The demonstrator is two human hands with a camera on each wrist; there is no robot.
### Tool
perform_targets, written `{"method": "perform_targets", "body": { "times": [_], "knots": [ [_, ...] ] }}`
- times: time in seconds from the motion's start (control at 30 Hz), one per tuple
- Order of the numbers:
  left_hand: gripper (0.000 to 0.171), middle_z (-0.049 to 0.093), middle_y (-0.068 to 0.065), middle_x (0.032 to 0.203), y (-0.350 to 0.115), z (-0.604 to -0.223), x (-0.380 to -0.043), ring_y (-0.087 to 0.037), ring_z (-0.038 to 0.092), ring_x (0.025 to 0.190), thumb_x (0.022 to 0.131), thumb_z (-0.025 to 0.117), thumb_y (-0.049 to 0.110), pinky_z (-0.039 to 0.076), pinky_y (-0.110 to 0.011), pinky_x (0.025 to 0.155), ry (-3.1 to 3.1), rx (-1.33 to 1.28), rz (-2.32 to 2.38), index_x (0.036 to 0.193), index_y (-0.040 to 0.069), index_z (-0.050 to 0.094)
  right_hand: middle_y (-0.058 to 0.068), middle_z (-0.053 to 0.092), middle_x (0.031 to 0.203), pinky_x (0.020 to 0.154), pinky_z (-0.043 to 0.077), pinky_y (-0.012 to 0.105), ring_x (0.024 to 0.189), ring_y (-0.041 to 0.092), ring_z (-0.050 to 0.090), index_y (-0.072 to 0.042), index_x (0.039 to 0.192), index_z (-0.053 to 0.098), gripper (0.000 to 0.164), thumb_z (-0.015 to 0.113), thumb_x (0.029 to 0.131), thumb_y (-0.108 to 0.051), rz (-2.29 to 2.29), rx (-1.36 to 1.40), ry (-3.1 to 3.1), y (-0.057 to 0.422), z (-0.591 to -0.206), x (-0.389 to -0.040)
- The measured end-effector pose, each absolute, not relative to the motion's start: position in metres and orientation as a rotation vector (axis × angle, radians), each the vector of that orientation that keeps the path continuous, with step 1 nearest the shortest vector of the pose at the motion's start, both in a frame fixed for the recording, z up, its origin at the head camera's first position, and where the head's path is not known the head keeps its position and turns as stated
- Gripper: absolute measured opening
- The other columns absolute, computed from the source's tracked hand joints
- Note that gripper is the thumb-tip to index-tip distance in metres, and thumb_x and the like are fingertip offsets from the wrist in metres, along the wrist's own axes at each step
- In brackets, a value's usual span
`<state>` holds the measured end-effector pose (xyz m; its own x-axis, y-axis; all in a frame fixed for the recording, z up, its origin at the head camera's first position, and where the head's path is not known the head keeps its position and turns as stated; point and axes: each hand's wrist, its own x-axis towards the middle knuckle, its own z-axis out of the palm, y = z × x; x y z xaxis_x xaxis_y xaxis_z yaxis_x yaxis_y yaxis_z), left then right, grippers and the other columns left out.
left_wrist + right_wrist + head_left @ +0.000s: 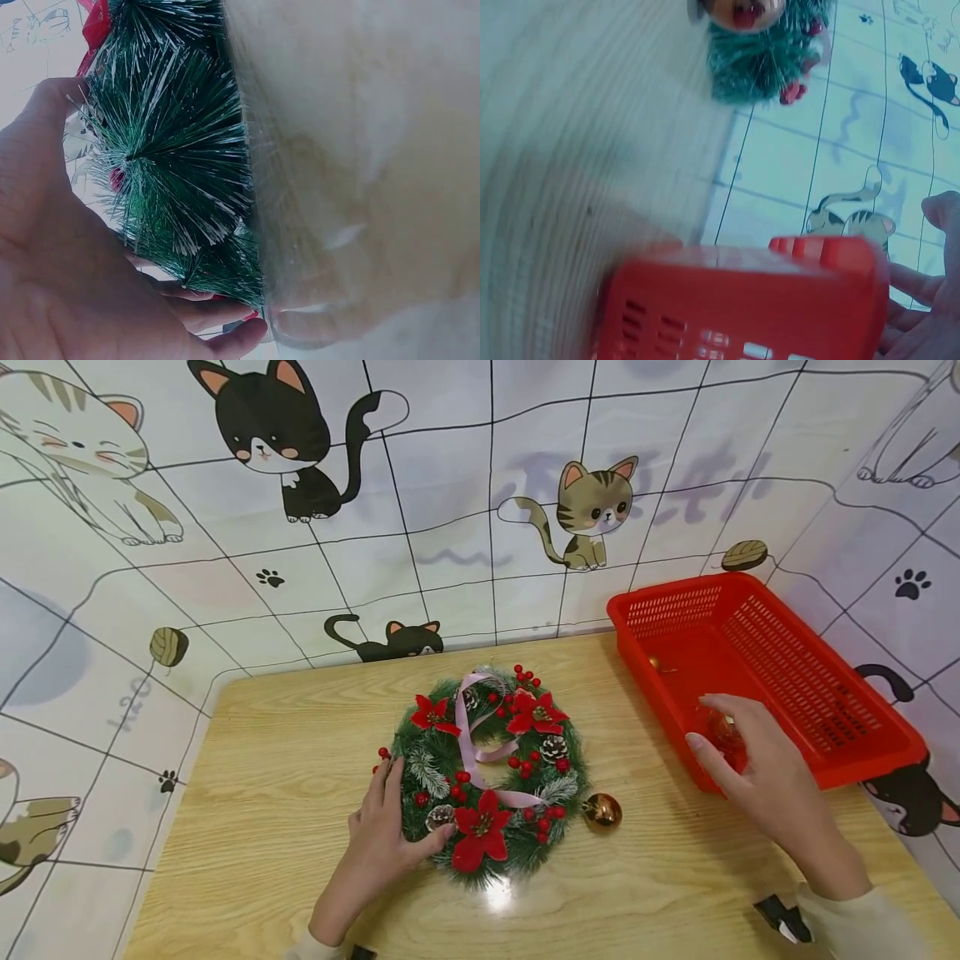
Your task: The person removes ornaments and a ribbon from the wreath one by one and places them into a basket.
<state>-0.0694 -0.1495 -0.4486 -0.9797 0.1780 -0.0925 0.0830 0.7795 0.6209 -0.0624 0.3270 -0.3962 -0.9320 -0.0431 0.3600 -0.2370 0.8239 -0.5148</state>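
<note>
A green Christmas wreath with red flowers, berries, pinecones and a pink ribbon lies on the table. My left hand grips its left side, thumb over the front and fingers round the outer edge. The left wrist view shows the fingers curled beneath the green bristles. My right hand reaches over the near side of a red basket, thumb and fingers apart. Below that hand in the basket is a shiny ball, partly covered by the fingers; I see no contact.
A copper-coloured bauble lies on the wooden table just right of the wreath. Inside the basket, a small gold ornament sits near the left wall. A cat-print backdrop rises behind and at both sides.
</note>
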Motion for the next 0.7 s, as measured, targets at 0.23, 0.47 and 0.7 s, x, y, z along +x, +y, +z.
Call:
{"method": "perform_targets", "body": {
  "times": [0.23,0.47,0.7],
  "knots": [
    [0.122,0.018,-0.026,0.176,-0.152,-0.449,-0.070,-0.056,0.030,0.154,0.088,0.080,0.067,0.026,-0.084,0.110,2.824,0.211,0.965,0.173,0.005,0.019,0.011,0.057,0.154,0.106,0.040,0.014,0.131,0.033,0.057,-0.011,0.153,0.059,0.063,0.086,0.096,-0.021,0.772,0.337,-2.695,0.308,-0.401,-0.057],
    [0.124,0.015,-0.025,0.177,-0.153,-0.450,-0.071,-0.056,0.027,0.156,0.088,0.082,0.065,0.024,-0.085,0.111,2.829,0.221,0.981,0.173,0.003,0.016,0.008,0.059,0.151,0.109,0.024,0.004,0.135,0.031,0.057,-0.011,0.150,0.062,0.067,0.090,0.089,-0.013,0.764,0.441,-2.639,0.295,-0.409,-0.052],
    [0.123,0.015,-0.027,0.176,-0.152,-0.451,-0.073,-0.056,0.026,0.156,0.088,0.083,0.063,0.024,-0.084,0.113,2.828,0.236,1.007,0.172,0.001,0.017,0.005,0.060,0.149,0.112,0.025,0.006,0.133,0.028,0.059,-0.010,0.149,0.063,0.068,0.091,0.087,-0.009,0.800,0.509,-2.609,0.290,-0.414,-0.050]
  ]
}}
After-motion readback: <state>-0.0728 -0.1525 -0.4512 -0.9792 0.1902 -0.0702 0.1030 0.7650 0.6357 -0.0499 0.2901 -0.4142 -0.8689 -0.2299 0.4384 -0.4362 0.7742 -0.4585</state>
